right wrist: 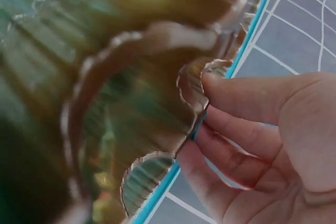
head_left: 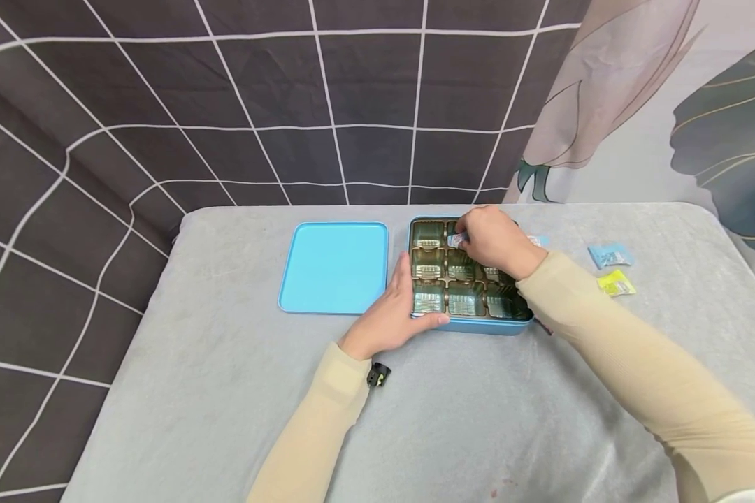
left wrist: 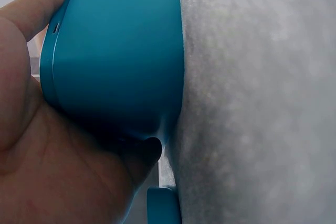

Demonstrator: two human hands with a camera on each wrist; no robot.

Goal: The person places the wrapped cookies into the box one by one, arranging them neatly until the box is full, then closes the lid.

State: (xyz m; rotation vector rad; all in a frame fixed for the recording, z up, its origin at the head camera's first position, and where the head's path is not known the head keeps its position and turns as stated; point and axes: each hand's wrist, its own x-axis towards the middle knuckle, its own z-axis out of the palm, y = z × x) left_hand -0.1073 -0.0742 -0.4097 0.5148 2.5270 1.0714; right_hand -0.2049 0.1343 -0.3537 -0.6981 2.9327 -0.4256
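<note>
A blue rectangular tin (head_left: 487, 326) stands before me, fitted with a brown translucent tray (head_left: 445, 281) of several square compartments. My left hand (head_left: 386, 314) braces its near left corner, fingers straight along the left side and thumb along the front rim; the left wrist view shows the palm close against the tin's wall (left wrist: 121, 51). Over the tin's back row, my right hand (head_left: 493, 237) pinches a small blue-and-white wrapped packet (head_left: 456, 239). In the right wrist view the fingertips dip behind the tray's wavy ridges (right wrist: 197, 95) by the blue rim, and the packet is hidden.
Left of the tin lies a flat blue lid (head_left: 333, 269). To the right are a blue packet (head_left: 610, 255) and a yellow packet (head_left: 616, 283). Another light-blue packet (head_left: 539, 240) shows past my right wrist. Grey cloth (head_left: 226, 349) covers the table; a dark checked curtain (head_left: 277, 91) hangs behind.
</note>
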